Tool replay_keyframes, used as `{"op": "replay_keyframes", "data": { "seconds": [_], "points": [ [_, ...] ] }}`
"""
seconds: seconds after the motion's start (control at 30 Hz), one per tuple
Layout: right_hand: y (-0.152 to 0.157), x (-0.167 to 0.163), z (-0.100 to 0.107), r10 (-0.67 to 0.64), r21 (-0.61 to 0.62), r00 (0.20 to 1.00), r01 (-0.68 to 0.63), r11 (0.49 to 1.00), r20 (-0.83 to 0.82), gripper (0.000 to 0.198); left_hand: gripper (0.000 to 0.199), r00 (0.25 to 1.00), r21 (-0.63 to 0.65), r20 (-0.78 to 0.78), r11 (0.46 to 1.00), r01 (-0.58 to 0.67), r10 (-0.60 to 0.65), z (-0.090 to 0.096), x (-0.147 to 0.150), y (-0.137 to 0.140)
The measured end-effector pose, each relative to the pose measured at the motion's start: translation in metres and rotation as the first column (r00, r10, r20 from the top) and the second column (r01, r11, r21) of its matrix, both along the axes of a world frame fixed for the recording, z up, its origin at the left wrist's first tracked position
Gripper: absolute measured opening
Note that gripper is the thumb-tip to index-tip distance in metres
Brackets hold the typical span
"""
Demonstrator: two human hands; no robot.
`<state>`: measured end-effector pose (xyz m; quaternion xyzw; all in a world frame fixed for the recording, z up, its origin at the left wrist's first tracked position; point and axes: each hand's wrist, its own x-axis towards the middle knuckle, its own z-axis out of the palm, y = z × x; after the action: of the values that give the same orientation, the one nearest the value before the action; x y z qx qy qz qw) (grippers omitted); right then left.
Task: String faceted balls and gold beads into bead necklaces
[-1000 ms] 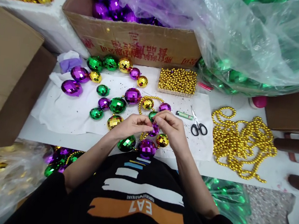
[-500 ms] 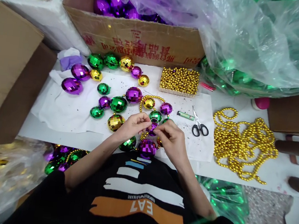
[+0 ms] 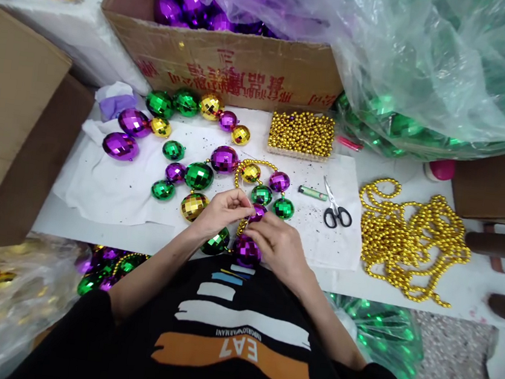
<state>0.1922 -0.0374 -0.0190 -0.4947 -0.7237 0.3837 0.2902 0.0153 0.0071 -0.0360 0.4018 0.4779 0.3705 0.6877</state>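
Observation:
My left hand (image 3: pixel 226 212) pinches a thin pale string (image 3: pixel 250 201) between thumb and forefinger. Close beside it, my right hand (image 3: pixel 279 241) is closed in a pinch at the same string, its fingertips just below the left ones. Under and around my hands lies a strand of shiny faceted balls: a large purple ball (image 3: pixel 247 250), a green ball (image 3: pixel 215 241), a gold ball (image 3: pixel 194 206) and a smaller purple ball (image 3: pixel 258 212) partly covered by my fingers. Small gold beads (image 3: pixel 241 227) show between my hands. The string's far end is hard to make out.
Scissors (image 3: pixel 336 211) and a green lighter (image 3: pixel 313 193) lie right of the strand. Behind stand a tray of gold beads (image 3: pixel 301 135) and a carton (image 3: pixel 221 67) of purple balls. Gold bead chains (image 3: pixel 410 244) are heaped at right; loose balls (image 3: pixel 135 122) lie at left.
My right hand has moved left and down, closer to my left hand, uncovering a green ball to its right. The small string loop between my fingers no longer shows.

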Motion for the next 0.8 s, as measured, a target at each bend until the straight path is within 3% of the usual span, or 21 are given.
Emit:
{"op": "replay_keyframes", "data": {
  "seconds": [0.13, 0.37, 0.53, 0.63, 0.7, 0.8],
  "points": [
    [0.013, 0.003, -0.006, -0.230, 0.047, 0.973, 0.231, 0.972, -0.018, 0.014, 0.022, 0.999, 0.086, -0.013, 0.995, 0.047, -0.046, 0.000, -0.004, 0.001],
    [0.023, -0.009, -0.022, -0.218, 0.039, 0.971, 0.222, 0.974, -0.095, 0.010, 0.018, 0.977, 0.272, -0.205, 0.955, 0.117, -0.061, -0.001, -0.010, 0.000],
    [0.020, -0.012, -0.019, -0.243, -0.022, 0.950, 0.244, 0.970, -0.197, 0.011, 0.012, 0.901, 0.522, -0.432, 0.824, 0.221, 0.032, -0.001, -0.010, -0.002],
    [0.019, -0.011, -0.014, -0.246, -0.046, 0.941, 0.242, 0.969, -0.234, 0.011, 0.013, 0.895, 0.614, -0.429, 0.767, 0.188, 0.124, -0.004, -0.005, -0.002],
    [0.021, -0.009, -0.013, -0.260, -0.091, 0.924, 0.244, 0.965, -0.280, 0.011, 0.009, 0.929, 0.603, -0.334, 0.794, 0.079, 0.161, -0.007, 0.000, -0.003],
    [0.027, -0.005, -0.016, -0.304, -0.175, 0.886, 0.257, 0.950, -0.350, 0.009, 0.012, 0.968, 0.485, -0.152, 0.869, -0.101, 0.198, -0.011, 0.006, -0.003]
  ]
}}
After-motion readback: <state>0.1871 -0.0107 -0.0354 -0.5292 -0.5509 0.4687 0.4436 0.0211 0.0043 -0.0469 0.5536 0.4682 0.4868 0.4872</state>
